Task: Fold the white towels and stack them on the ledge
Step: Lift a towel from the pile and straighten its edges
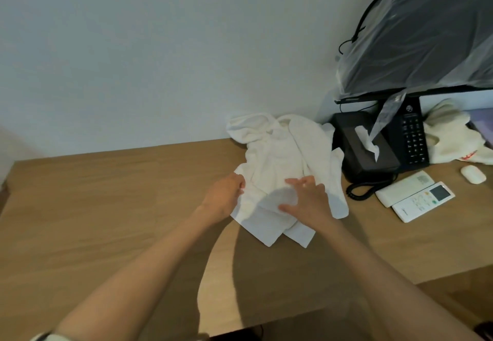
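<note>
A crumpled heap of white towels lies on the wooden ledge against the wall, right of centre. My left hand grips the heap's left edge, fingers curled round the cloth. On top of the heap's near part rests my right hand, fingers spread and fairly straight, pressing the cloth down. Flatter towel corners stick out toward me below both hands.
Right of the towels stand a black tissue box and a black telephone with a coiled cord. Two white remote controls, a white mouse and a cream cloth bag lie further right. A plastic-covered screen hangs above.
</note>
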